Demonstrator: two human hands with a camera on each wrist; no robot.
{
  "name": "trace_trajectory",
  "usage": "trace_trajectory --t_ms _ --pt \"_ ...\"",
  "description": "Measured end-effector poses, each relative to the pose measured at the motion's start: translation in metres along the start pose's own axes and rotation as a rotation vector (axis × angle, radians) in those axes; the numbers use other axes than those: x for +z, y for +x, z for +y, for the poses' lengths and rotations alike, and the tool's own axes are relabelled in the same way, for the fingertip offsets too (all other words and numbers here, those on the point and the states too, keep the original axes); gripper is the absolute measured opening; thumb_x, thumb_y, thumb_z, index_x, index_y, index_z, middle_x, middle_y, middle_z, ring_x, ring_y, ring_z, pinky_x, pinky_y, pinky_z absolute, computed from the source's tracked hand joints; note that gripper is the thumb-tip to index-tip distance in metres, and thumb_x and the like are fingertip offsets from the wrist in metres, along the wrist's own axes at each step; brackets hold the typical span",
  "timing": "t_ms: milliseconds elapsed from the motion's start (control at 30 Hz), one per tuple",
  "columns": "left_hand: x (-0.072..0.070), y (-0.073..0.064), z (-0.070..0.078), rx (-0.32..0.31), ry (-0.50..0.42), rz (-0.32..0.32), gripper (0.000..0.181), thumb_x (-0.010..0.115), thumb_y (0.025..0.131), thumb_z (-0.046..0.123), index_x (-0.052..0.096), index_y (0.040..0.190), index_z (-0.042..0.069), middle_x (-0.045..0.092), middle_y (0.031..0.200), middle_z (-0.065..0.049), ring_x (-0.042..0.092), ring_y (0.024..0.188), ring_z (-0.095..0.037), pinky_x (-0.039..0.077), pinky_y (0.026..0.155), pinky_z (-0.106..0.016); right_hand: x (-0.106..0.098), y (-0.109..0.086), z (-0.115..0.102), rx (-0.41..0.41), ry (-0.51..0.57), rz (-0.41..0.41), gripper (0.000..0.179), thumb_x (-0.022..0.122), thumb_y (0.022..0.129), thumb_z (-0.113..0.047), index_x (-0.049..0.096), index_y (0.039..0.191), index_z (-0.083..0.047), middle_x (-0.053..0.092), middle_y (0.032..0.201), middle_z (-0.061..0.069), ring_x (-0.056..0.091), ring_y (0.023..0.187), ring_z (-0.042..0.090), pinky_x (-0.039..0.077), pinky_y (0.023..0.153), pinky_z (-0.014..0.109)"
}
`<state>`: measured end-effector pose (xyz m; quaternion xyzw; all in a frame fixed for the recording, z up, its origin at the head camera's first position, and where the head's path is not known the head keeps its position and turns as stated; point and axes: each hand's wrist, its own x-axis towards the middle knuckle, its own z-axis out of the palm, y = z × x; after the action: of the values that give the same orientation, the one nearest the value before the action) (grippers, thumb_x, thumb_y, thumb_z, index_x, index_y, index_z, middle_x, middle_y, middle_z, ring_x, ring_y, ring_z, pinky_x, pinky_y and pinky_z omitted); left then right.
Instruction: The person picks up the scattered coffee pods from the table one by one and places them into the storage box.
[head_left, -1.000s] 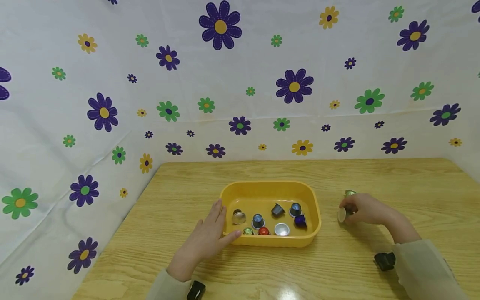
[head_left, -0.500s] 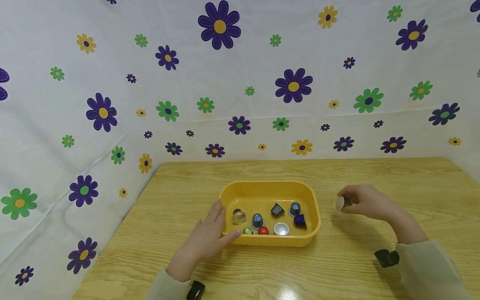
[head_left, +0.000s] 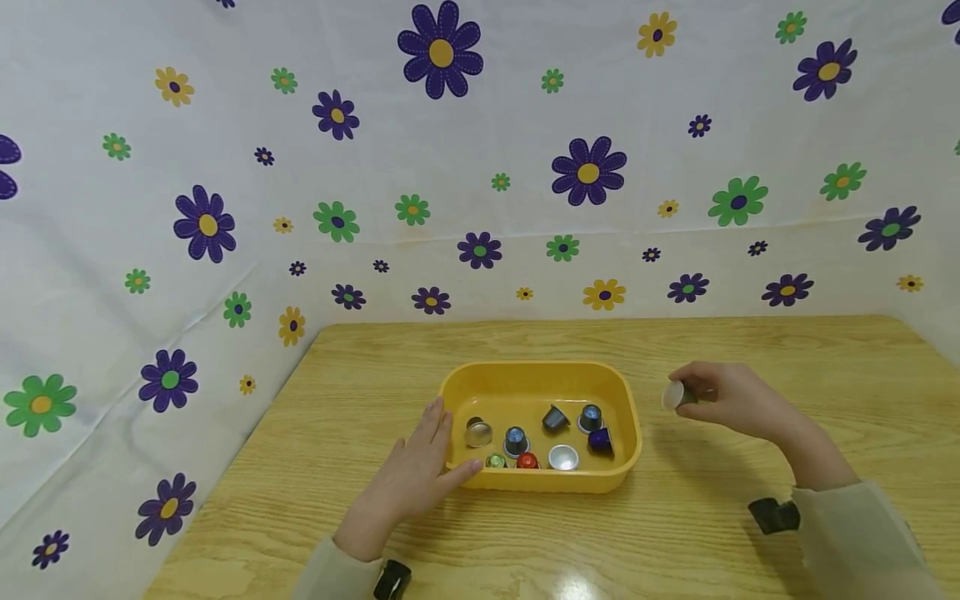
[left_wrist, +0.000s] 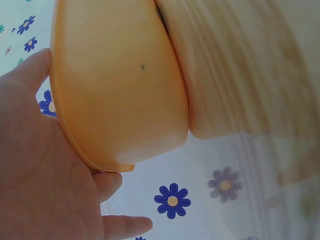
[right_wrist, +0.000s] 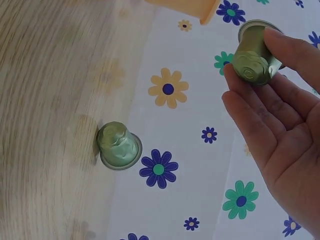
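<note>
My right hand (head_left: 738, 404) pinches a green coffee capsule (right_wrist: 252, 57) between thumb and fingers, above the table to the right of the yellow tray (head_left: 540, 482). In the head view its pale lid (head_left: 673, 395) faces the tray. A second green capsule (right_wrist: 119, 147) stands on the table in the right wrist view; in the head view my right hand hides it. My left hand (head_left: 412, 477) rests at the tray's left front corner, fingers extended along the rim and thumb over the front edge. The left wrist view shows the tray wall (left_wrist: 120, 80) against that palm.
Inside the tray lie several capsules, among them a light blue one (head_left: 516, 442), a red one (head_left: 527, 462), a dark grey one (head_left: 556, 420) and a dark blue one (head_left: 600, 442). A flower-printed cloth (head_left: 450, 150) hangs behind the wooden table (head_left: 525, 542).
My right hand has lifted the green capsule off the table and moved it slightly left and away from me. The left hand and tray have stayed in place.
</note>
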<state>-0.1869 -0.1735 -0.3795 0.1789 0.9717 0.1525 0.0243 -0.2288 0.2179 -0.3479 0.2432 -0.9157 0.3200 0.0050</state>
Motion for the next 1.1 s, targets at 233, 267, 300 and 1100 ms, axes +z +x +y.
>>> trace_trajectory --t_ms 233,267,300,1100 --pt "-0.0007 0.0004 0.0006 -0.012 -0.001 -0.007 0.087 0.036 0.084 0.062 0.022 0.137 -0.006 0.004 0.146 -0.017 0.005 0.132 -0.028 0.019 0.095 -0.059 0.0005 0.0010 -0.0026 -0.010 0.015 0.039 0.037 0.068 0.077 -0.009 0.056 0.108 0.007 0.061 0.097 0.011 0.058 0.088 0.025 0.048 0.075 0.037" --pt "-0.0006 0.0005 0.0005 -0.012 -0.003 -0.009 0.087 0.035 0.084 0.062 0.021 0.137 -0.006 0.004 0.146 -0.017 0.005 0.132 -0.028 0.019 0.095 -0.059 0.0004 0.0009 -0.0030 -0.010 0.017 0.044 0.037 0.068 0.077 -0.009 0.056 0.108 0.006 0.061 0.097 0.011 0.058 0.088 0.025 0.048 0.075 0.037" --pt "-0.0006 0.0006 0.0006 -0.014 -0.001 -0.010 0.087 0.036 0.084 0.062 0.021 0.137 -0.005 0.003 0.146 -0.016 0.005 0.132 -0.027 0.019 0.095 -0.058 0.0003 0.0009 -0.0033 -0.009 0.024 0.048 0.037 0.068 0.077 -0.008 0.056 0.108 0.006 0.061 0.097 0.011 0.058 0.089 0.026 0.048 0.075 0.036" --pt "-0.0002 0.0004 0.0011 0.000 -0.002 -0.001 0.083 0.040 0.086 0.057 0.021 0.137 -0.007 0.004 0.146 -0.018 0.005 0.132 -0.028 0.020 0.094 -0.060 -0.0012 0.0003 -0.0082 -0.021 0.053 0.126 0.030 0.070 0.076 -0.007 0.057 0.101 0.002 0.061 0.091 0.007 0.058 0.085 0.024 0.048 0.074 0.037"
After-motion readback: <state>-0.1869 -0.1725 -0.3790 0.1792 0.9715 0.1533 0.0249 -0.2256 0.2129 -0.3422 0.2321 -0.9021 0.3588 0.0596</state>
